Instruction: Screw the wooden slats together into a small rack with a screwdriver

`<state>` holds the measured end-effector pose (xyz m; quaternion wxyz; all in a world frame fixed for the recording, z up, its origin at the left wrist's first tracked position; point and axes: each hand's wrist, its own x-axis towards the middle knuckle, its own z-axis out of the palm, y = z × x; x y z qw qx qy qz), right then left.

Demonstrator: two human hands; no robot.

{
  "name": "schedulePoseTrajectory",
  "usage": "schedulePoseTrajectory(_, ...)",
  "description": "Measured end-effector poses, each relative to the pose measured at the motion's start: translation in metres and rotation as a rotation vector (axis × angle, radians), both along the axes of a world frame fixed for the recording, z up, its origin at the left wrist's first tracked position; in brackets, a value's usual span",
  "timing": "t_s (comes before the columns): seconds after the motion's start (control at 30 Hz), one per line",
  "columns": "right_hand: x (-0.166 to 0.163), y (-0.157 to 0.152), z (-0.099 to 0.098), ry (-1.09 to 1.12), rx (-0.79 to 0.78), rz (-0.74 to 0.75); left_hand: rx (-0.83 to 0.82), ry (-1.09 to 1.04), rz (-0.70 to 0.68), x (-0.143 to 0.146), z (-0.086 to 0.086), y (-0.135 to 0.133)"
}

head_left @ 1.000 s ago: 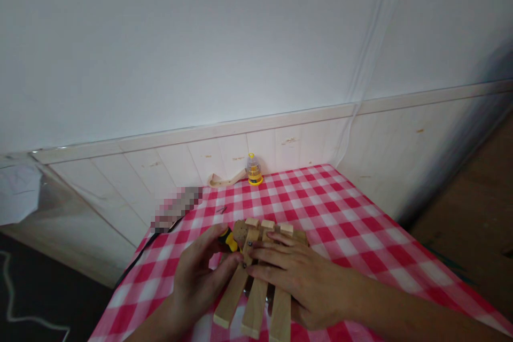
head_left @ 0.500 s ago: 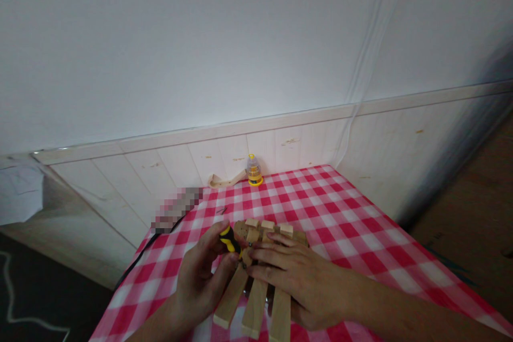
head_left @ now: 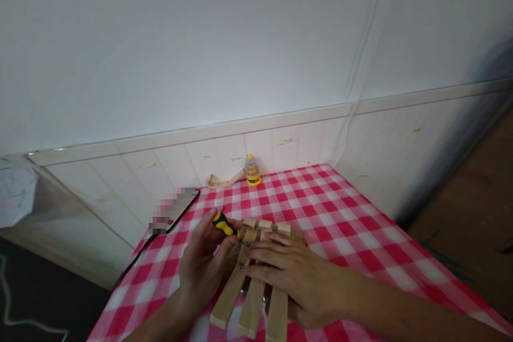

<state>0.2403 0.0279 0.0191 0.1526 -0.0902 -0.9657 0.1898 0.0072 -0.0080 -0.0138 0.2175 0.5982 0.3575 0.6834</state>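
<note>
Red-and-white checked cloth (head_left: 304, 192) before a pale panelled wall (head_left: 176, 160); near, at centre, a pale wooden piece of three slats (head_left: 230, 299). Held in closed left fingers (head_left: 208, 248): a yellow-and-black screwdriver (head_left: 224, 223), pointed at the leftmost slat. Pressed across the slats: the right hand (head_left: 304, 278), with any grip underneath hidden. Probably turning a screw; next, seat tip squarely, brace wood.
</note>
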Motion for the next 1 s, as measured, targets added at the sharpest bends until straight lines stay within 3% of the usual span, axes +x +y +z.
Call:
schedulePoseTrajectory(0.57, 0.001, 0.000, 0.000, 0.009, 0.003, -0.008, 0.006, 0.009, -0.019, 0.000, -0.005, 0.006)
schedulePoseTrajectory(1.0, -0.001, -0.001, 0.003, 0.020, 0.017, -0.005, 0.038, 0.134, 0.070, -0.009, -0.014, 0.006)
